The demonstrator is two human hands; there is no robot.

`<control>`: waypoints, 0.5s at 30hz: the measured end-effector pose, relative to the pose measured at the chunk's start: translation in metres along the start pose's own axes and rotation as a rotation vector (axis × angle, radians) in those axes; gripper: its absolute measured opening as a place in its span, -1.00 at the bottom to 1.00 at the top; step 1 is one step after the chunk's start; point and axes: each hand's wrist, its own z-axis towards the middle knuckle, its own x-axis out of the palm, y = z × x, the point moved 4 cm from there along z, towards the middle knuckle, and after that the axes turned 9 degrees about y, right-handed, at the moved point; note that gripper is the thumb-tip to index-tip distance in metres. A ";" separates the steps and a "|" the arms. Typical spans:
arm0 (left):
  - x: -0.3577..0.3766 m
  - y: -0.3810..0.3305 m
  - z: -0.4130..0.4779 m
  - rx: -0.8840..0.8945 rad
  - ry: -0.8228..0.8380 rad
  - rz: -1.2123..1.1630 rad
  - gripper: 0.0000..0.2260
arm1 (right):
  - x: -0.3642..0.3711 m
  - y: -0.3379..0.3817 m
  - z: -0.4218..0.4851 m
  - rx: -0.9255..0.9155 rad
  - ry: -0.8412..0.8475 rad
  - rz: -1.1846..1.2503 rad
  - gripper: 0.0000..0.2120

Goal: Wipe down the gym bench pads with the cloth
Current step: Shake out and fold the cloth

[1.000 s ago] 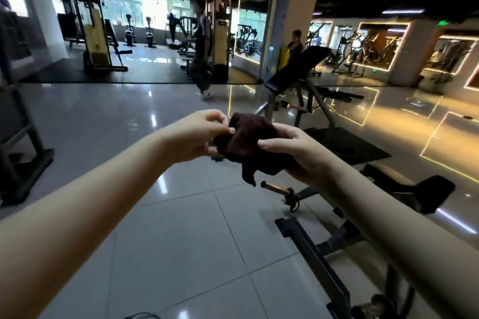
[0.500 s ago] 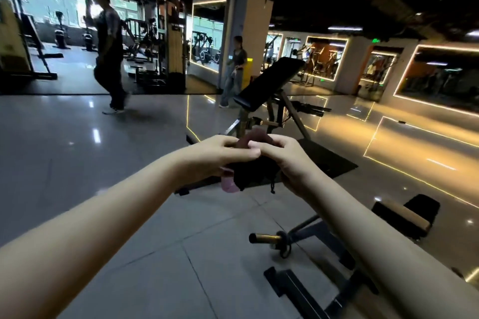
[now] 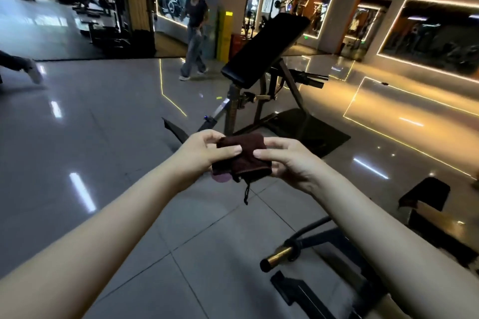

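Note:
I hold a dark brown folded cloth (image 3: 242, 156) in front of me with both hands. My left hand (image 3: 201, 154) pinches its left side between thumb and fingers. My right hand (image 3: 287, 160) grips its right side, thumb on top. A thin loop dangles from the cloth's lower edge. Ahead stands a gym bench with a black slanted pad (image 3: 267, 49) on a metal frame, beyond my hands and apart from the cloth. A second black pad (image 3: 425, 195) lies low at the right, partly behind my right forearm.
A black rubber mat (image 3: 321, 137) lies under the bench frame. A bar with a brass end (image 3: 276, 258) and black frame parts sit at the lower right. A person (image 3: 194, 28) walks past a pillar at the back. Glossy tiled floor spreads to the left.
The view has moved closer to the slanted bench. The cloth went from a bunched wad to a flatter folded square held between both hands.

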 end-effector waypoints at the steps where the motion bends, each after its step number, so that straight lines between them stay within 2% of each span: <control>1: -0.007 0.010 0.021 -0.020 0.021 -0.019 -0.72 | -0.010 -0.006 0.023 0.010 0.003 -0.012 -0.74; 6: -0.048 0.053 0.156 -0.109 0.101 -0.098 -0.74 | -0.074 -0.033 0.150 0.036 -0.064 -0.020 -0.74; 11: -0.068 0.083 0.308 -0.182 0.119 -0.067 -0.87 | -0.151 -0.057 0.273 0.119 -0.110 0.079 -0.80; 15: -0.094 0.116 0.402 -0.264 0.102 -0.036 -0.84 | -0.196 -0.089 0.364 0.303 -0.078 0.130 -0.64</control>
